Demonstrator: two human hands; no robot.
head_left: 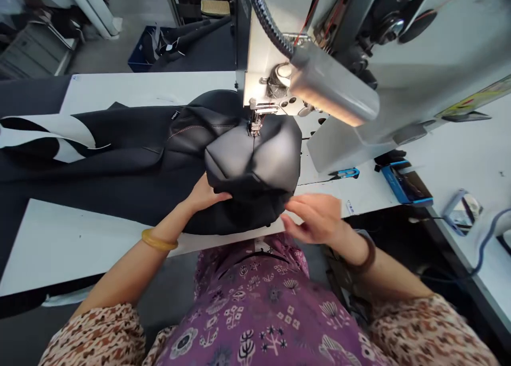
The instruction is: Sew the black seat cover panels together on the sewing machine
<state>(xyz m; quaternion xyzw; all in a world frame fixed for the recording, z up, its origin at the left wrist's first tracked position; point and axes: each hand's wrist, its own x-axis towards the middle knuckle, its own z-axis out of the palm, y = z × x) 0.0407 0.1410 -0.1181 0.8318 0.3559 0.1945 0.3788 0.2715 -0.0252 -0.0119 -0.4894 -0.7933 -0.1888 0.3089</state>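
Note:
Black leather-like material (187, 148) lies across the white sewing table, its bunched right part under the presser foot (254, 125) of the sewing machine (259, 63). My left hand (205, 194) grips the near edge of this material, with some fingers hidden beneath a fold. At the material's near right edge is my right hand (313, 217), slightly blurred, its thumb and fingers closed around the black edge. A line of reddish stitching and a small label show on the material left of the machine.
Blue-handled snips (345, 173) lie right of the machine bed. Further right are a blue box (407, 182) and a roll of tape (465, 210). The machine's lamp (335, 84) hangs over the bed. A dark blue bin (139, 52) with scraps stands behind the table.

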